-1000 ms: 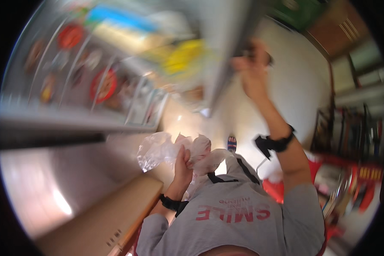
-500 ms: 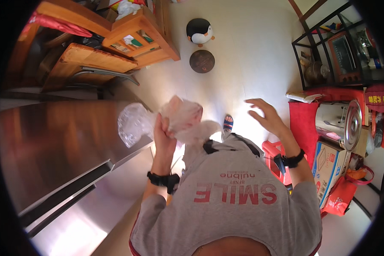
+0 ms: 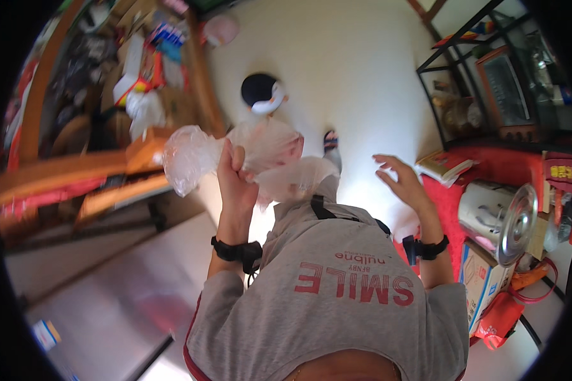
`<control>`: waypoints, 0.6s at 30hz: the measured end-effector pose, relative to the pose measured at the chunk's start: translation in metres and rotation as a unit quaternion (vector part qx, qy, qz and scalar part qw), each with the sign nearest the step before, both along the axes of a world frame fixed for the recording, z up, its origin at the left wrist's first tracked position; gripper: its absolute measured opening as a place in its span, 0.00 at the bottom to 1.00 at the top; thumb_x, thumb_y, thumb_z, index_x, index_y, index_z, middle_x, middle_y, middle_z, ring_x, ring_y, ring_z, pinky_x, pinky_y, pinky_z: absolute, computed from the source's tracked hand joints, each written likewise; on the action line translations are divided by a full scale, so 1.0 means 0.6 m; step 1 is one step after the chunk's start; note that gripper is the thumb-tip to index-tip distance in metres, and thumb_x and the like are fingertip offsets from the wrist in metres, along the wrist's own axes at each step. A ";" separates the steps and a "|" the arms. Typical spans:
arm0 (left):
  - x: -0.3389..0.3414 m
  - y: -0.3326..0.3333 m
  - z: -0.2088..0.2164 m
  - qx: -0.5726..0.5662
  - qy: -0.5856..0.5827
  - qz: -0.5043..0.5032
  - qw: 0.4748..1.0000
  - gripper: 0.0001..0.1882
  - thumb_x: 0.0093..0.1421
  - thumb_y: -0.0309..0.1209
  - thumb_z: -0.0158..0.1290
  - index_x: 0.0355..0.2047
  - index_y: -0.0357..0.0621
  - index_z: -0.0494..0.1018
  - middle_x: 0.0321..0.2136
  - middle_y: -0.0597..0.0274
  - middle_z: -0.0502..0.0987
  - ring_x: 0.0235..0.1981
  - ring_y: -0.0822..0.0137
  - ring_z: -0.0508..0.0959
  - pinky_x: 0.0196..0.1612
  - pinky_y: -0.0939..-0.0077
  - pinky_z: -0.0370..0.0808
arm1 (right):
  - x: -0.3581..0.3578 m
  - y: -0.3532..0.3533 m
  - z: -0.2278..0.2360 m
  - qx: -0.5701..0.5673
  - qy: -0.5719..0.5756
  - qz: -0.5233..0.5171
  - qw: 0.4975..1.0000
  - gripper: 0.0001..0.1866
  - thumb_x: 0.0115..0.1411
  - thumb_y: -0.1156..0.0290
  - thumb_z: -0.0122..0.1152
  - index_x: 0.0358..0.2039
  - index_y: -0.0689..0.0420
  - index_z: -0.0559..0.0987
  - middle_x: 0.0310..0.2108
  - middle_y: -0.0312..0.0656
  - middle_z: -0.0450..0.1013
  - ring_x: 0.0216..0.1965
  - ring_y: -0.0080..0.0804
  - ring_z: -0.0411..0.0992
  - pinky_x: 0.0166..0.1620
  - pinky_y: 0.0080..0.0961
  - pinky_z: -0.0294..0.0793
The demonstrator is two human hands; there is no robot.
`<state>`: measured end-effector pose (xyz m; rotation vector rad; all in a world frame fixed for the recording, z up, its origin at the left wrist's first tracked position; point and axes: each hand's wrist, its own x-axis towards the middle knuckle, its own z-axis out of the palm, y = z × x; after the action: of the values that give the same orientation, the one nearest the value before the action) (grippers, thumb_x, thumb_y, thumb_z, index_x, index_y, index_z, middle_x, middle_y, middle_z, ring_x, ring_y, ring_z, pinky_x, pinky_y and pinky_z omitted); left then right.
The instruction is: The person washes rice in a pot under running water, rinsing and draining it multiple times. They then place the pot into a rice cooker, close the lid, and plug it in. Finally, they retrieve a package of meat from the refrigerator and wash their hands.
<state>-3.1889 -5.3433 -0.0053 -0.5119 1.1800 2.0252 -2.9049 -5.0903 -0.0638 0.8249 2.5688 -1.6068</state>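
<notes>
My left hand (image 3: 236,179) is closed round a bunch of thin, see-through plastic bags (image 3: 265,147), held out in front of my body. One crumpled clear part (image 3: 189,159) puffs out to the left of the fingers. The rest hangs to the right, with something pinkish showing through it; what that is I cannot make out. My right hand (image 3: 401,182) is raised over the floor with its fingers apart and nothing in them. It is nearest to the red-covered surface on the right. Each wrist wears a black strap with a small device.
At left stands a wooden-framed unit (image 3: 197,70) piled with boxes and bags. A penguin-shaped stool (image 3: 260,93) is on the floor ahead. To the right are a black metal rack (image 3: 454,57), a metal pot (image 3: 486,209) with its lid, a cardboard box (image 3: 480,279) and a red bag (image 3: 501,320).
The view has moved forward, past the metal surface at left and toward the wooden unit. The round dark disc has left sight. My left hand keeps the bags; my right stays open.
</notes>
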 end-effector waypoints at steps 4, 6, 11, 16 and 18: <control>-0.107 0.199 -0.016 0.046 -0.020 -0.060 0.997 0.23 0.72 0.45 0.46 0.20 0.59 0.55 0.15 0.81 0.49 0.16 0.83 0.50 0.19 0.86 0.50 | -0.075 0.146 0.035 0.009 -0.064 -0.003 0.998 0.21 0.65 0.62 0.62 0.57 0.53 0.75 0.50 0.43 0.77 0.47 0.35 0.76 0.49 0.30 0.75; -0.167 0.293 -0.018 0.048 -0.008 -0.088 0.995 0.20 0.72 0.45 0.46 0.22 0.59 0.57 0.16 0.81 0.50 0.16 0.84 0.50 0.20 0.86 0.50 | -0.094 0.219 0.048 0.026 -0.082 -0.034 0.996 0.20 0.65 0.65 0.61 0.57 0.53 0.75 0.50 0.42 0.77 0.46 0.32 0.76 0.50 0.30 0.74; -0.317 0.513 -0.032 0.040 -0.029 -0.082 0.995 0.22 0.72 0.43 0.46 0.20 0.60 0.55 0.16 0.81 0.49 0.16 0.83 0.50 0.20 0.84 0.49 | -0.143 0.371 0.021 0.013 -0.095 -0.176 0.980 0.19 0.65 0.68 0.61 0.56 0.54 0.76 0.48 0.42 0.77 0.46 0.31 0.77 0.51 0.30 0.75; -0.473 0.729 -0.061 -0.014 0.007 -0.104 0.995 0.22 0.72 0.45 0.47 0.20 0.61 0.55 0.16 0.81 0.50 0.16 0.82 0.50 0.19 0.83 0.49 | -0.227 0.557 -0.023 0.033 -0.123 -0.219 0.967 0.19 0.64 0.62 0.62 0.54 0.54 0.77 0.47 0.45 0.79 0.45 0.37 0.79 0.46 0.31 0.76; -0.531 0.812 -0.065 -0.001 0.023 -0.113 0.993 0.24 0.71 0.45 0.48 0.18 0.60 0.53 0.16 0.80 0.51 0.17 0.82 0.51 0.21 0.83 0.50 | -0.286 0.656 -0.030 0.021 -0.108 -0.224 0.968 0.19 0.64 0.62 0.62 0.54 0.53 0.77 0.46 0.46 0.79 0.45 0.38 0.79 0.46 0.32 0.76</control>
<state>-3.5074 -4.8560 -0.0446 -0.3173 1.2102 1.8500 -3.0762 -4.6967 -0.0818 1.5817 2.3844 -1.4413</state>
